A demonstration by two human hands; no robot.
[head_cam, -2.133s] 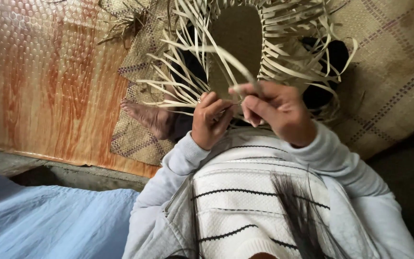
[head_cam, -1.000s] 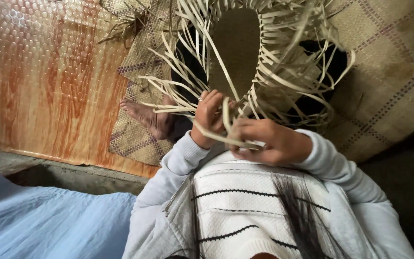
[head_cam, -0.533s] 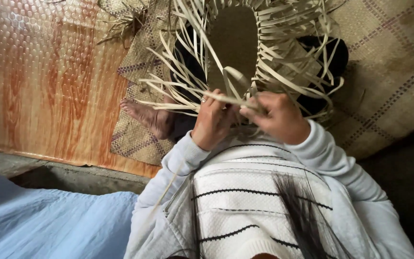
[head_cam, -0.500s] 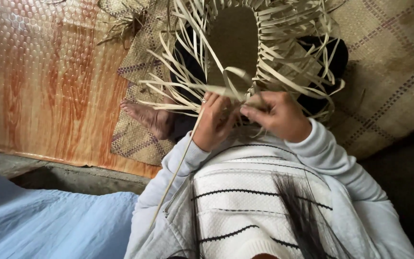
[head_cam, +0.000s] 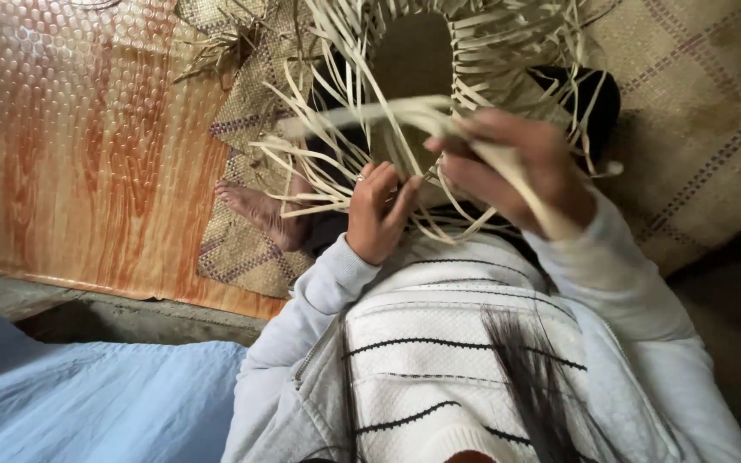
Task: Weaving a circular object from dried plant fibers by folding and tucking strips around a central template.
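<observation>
woven piece [head_cam: 413, 64] before both hands | bare foot [head_cam: 255, 210] left, on mat [head_cam: 233, 249] | cloth [head_cam: 87, 403] lower left

Dry, matt straw strips [head_cam: 405, 111] — perhaps palm leaf — above glossy, dimpled wood-print flooring [head_cam: 87, 146]

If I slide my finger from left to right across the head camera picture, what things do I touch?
Orange wood-look floor → bare foot → left hand → right hand holding pale strips → woven mat.
</observation>
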